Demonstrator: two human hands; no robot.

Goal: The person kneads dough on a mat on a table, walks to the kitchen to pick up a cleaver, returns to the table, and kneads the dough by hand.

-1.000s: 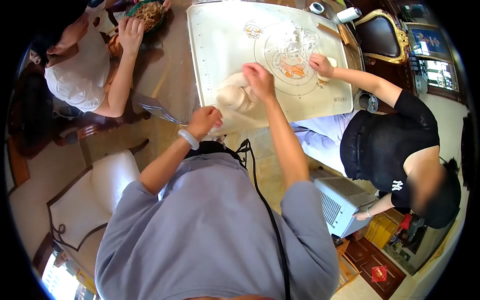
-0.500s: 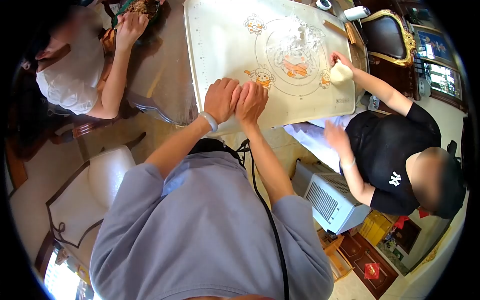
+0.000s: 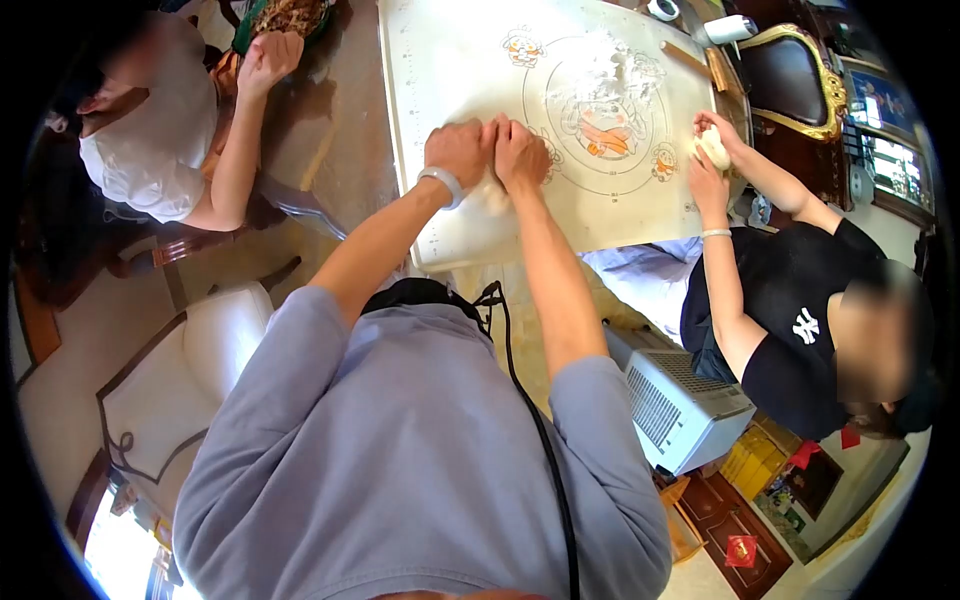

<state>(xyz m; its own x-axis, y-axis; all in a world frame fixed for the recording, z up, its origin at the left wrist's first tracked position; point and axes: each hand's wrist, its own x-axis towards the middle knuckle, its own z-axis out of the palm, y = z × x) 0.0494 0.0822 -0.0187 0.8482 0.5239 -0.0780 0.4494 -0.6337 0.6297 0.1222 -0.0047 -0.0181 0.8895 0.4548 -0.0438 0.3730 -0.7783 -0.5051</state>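
My left hand [image 3: 460, 150] and my right hand [image 3: 521, 155] press side by side on the printed pastry mat [image 3: 460, 60], knuckles up and fingers curled. A pale piece of dough [image 3: 489, 197] shows between my wrists; my hands hide the rest of it. Beyond them, a heap of white flour [image 3: 610, 75] lies over the mat's printed circles. At the mat's right side, a person in a black shirt holds another piece of dough [image 3: 712, 148] in both hands.
A rolling pin [image 3: 686, 60] lies near the mat's far right corner. On the left, a person in white sits beside a green-rimmed bowl of brown filling [image 3: 290, 16]. A white chair [image 3: 190, 370] stands behind me to the left, and a grey-white appliance [image 3: 685, 410] to the right.
My hands have moved forward over the mat, and pale dough now shows behind them. The person on the right has brought a second hand up to their dough.
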